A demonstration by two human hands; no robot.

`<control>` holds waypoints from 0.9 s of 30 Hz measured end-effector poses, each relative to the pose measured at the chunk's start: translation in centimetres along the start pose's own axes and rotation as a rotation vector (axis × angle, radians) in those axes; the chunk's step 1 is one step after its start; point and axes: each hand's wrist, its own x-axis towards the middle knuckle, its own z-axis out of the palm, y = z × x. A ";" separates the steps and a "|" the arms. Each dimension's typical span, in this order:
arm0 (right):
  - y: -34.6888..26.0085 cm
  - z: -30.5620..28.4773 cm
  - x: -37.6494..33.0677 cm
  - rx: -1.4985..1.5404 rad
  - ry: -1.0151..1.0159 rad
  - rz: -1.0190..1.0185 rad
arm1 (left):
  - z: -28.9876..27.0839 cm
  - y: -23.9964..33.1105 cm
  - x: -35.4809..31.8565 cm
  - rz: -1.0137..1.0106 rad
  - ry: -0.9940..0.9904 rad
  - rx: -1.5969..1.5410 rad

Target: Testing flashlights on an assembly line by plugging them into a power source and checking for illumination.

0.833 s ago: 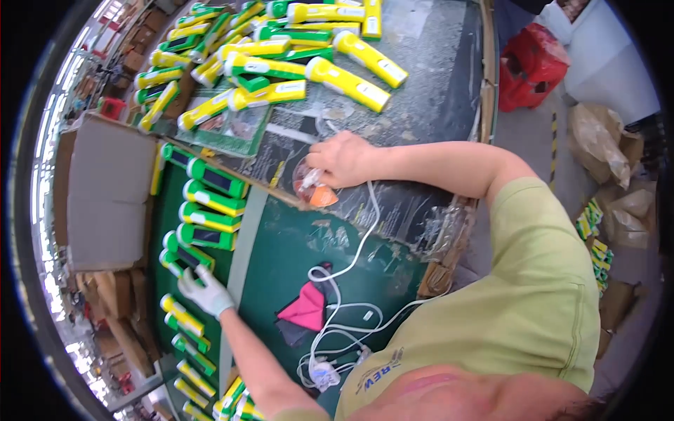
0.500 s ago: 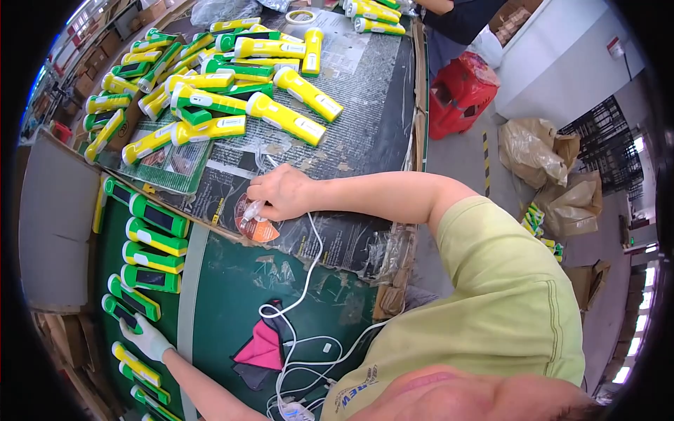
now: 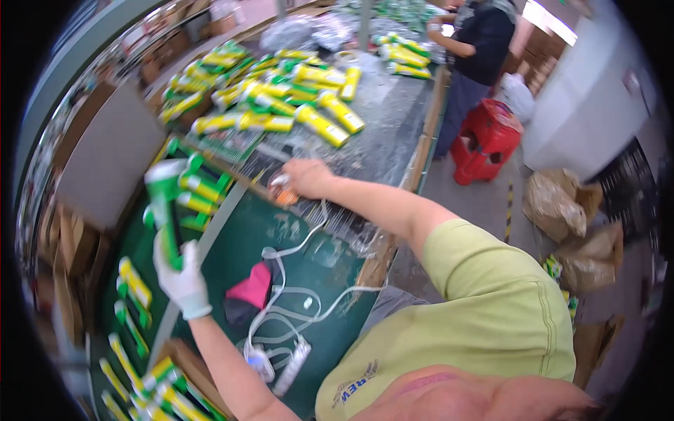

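In its white glove, my left hand grips a green flashlight, its head up and its outline smeared by motion. The flashlight is lifted above the row of green and yellow flashlights at the left. My bare right hand rests on the table with fingers closed round a small whitish connector. From under that hand a white cable runs down to a power strip. Just below the fingers lies a round orange label.
Yellow and green flashlights lie heaped on the dark tabletop. A pink and black cloth sits beside the cables. More flashlights fill a cardboard box at lower left. A co-worker stands beyond, near a red stool.
My left hand has picked up a flashlight from the row and raised it. My right hand keeps its place by the label. The view has shifted, showing the co-worker and the box.
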 end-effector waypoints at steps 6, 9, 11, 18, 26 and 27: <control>1.0 -0.1 -1.8 0.342 0.007 0.168 | -5.0 11.1 -5.7 0.620 -0.303 0.386; -3.8 -4.3 -5.2 0.483 0.177 0.016 | -6.7 11.9 -8.7 0.569 -0.294 0.418; -7.4 -6.0 -8.0 0.805 0.131 -0.055 | -7.5 11.9 -10.9 0.426 -0.306 0.375; -13.3 -8.4 -16.6 1.701 -0.532 -0.038 | -8.3 9.2 -17.2 -0.878 -0.462 -1.003; -13.7 -8.9 -17.7 1.597 -0.314 -0.304 | -6.7 7.4 -17.2 -0.651 -0.251 -0.603; -14.1 -9.4 -17.6 1.530 -0.307 -0.218 | -6.5 8.1 -17.2 -0.527 -0.282 -0.409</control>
